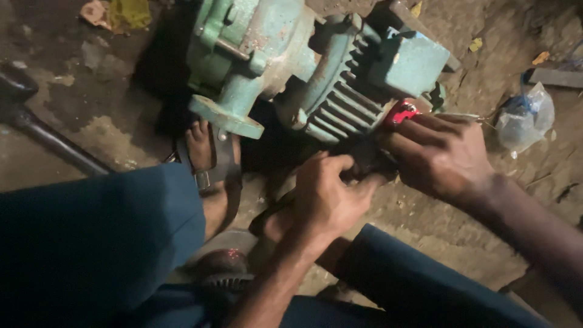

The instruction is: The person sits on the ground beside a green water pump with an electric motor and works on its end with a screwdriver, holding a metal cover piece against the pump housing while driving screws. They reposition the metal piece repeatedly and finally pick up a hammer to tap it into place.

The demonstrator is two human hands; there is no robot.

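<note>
Clear plastic bag [526, 118] right on dirt floor [461, 231]; dark pipe [51, 140], possibly metal, left.

Arms: bare, no sleeves | left hand [325, 197], right hand [440, 158]: ungloved | trousers [91, 243]: dark blue | sandal [218, 173]: dark strap, metal buckle

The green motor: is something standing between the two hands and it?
Nothing visible does. Both the left hand and the right hand are already at the finned green motor, near a small red part.

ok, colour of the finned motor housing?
Pale green, worn paint, on the finned motor housing; shows best in the head view.
</note>
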